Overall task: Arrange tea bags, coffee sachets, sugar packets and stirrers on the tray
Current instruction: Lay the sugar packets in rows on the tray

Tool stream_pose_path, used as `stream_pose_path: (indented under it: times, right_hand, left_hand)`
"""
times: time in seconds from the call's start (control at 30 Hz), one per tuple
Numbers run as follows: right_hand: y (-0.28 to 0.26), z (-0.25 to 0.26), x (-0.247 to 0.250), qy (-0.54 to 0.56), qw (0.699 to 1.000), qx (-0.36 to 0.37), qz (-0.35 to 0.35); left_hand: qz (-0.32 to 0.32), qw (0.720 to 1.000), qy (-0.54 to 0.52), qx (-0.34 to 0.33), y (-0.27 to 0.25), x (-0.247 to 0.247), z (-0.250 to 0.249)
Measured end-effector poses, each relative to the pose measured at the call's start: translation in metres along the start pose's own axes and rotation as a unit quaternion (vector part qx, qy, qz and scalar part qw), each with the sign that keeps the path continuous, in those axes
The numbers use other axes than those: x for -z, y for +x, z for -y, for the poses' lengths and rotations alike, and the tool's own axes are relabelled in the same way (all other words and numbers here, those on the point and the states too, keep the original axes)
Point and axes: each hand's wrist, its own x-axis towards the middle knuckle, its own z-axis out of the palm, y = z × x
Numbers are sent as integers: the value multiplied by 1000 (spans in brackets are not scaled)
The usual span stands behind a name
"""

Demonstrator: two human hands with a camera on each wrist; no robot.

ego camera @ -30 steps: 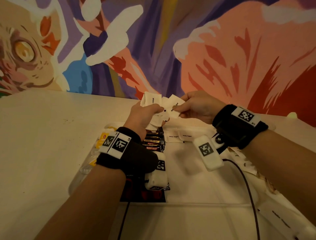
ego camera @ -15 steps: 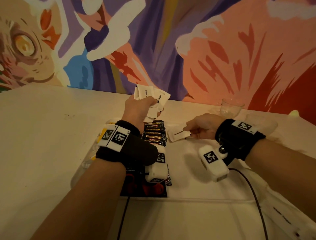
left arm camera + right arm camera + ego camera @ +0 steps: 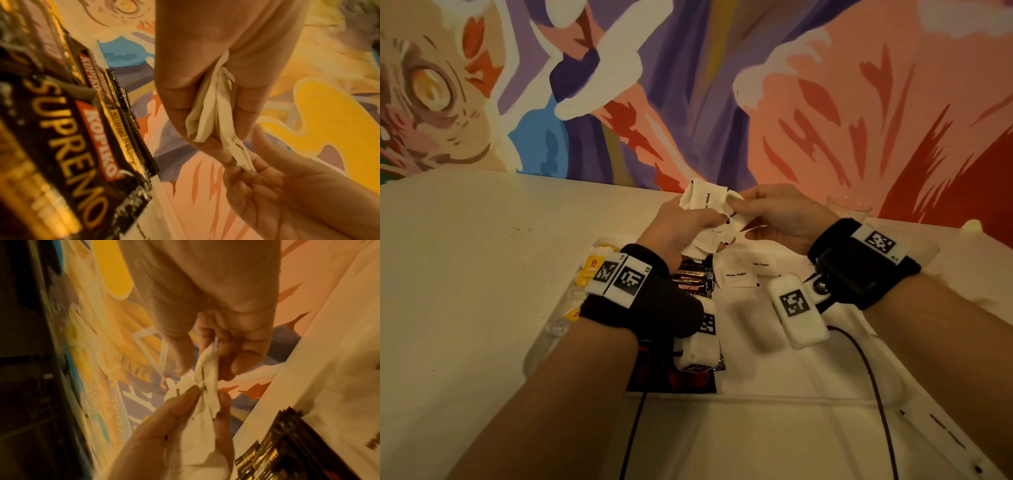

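My left hand (image 3: 688, 222) grips a bundle of white sugar packets (image 3: 703, 202) above the far end of the tray (image 3: 756, 399). My right hand (image 3: 767, 212) meets it and pinches one sugar packet (image 3: 736, 216) at the bundle's edge. In the left wrist view the packets (image 3: 207, 110) fan out of my left hand (image 3: 205, 73), with the right hand (image 3: 267, 186) pinching their lower end. In the right wrist view thumb and fingers of the right hand (image 3: 216, 345) hold a packet (image 3: 205, 382). Two sugar packets (image 3: 736, 275) lie on the tray beside dark Kopiko coffee sachets (image 3: 690, 279). Yellow tea bags (image 3: 594, 263) sit at its left.
A clear glass (image 3: 849, 205) stands at the back right by the mural wall. A long white paper-wrapped stirrer (image 3: 945, 442) lies off the tray's right near corner. Black cables (image 3: 873, 377) run from my wrists over the tray's near part.
Half a second ago my right hand was down at the tray laying a sugar packet. It has risen back to the bundle and pinches another packet. The left hand has stayed up.
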Motion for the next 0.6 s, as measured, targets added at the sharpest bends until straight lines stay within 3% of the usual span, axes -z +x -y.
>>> stream_pose_path:
  times: [0.13,0.23,0.4,0.6]
  right_hand:
    - [4,-2,5,23,999,6,-49]
    - [11,-12,20,56,994,-52,-78]
    - [15,-43,40,-86,970,-221,-55]
    - [18,-57,45,-184,947,-252,-78]
  left_hand:
    - [-33,999,-31,-28,0,0,-2]
    - [-44,995,-79,-38,1,4,-3]
    - [-34,991,-128,-10,2,6,-5]
    - [20,984,-168,50,-2,5,-11]
